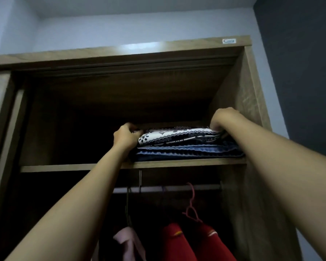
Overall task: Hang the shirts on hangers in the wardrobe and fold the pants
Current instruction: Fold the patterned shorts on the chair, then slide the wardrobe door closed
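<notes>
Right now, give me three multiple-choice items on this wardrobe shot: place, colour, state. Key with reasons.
1. The black-and-white garment lies: A) on the blue garment on the shelf; B) on a hanger; C) on the floor.
2. The hanging garments at lower right are: A) green; B) red; C) yellow.
3. The left hand and right hand: A) hang idle; B) hold a hanger; C) grip the black-and-white garment's ends.
Key: A, it tops the folded stack; B, red cloth hangs below the rail; C, fingers curl at each end.
</notes>
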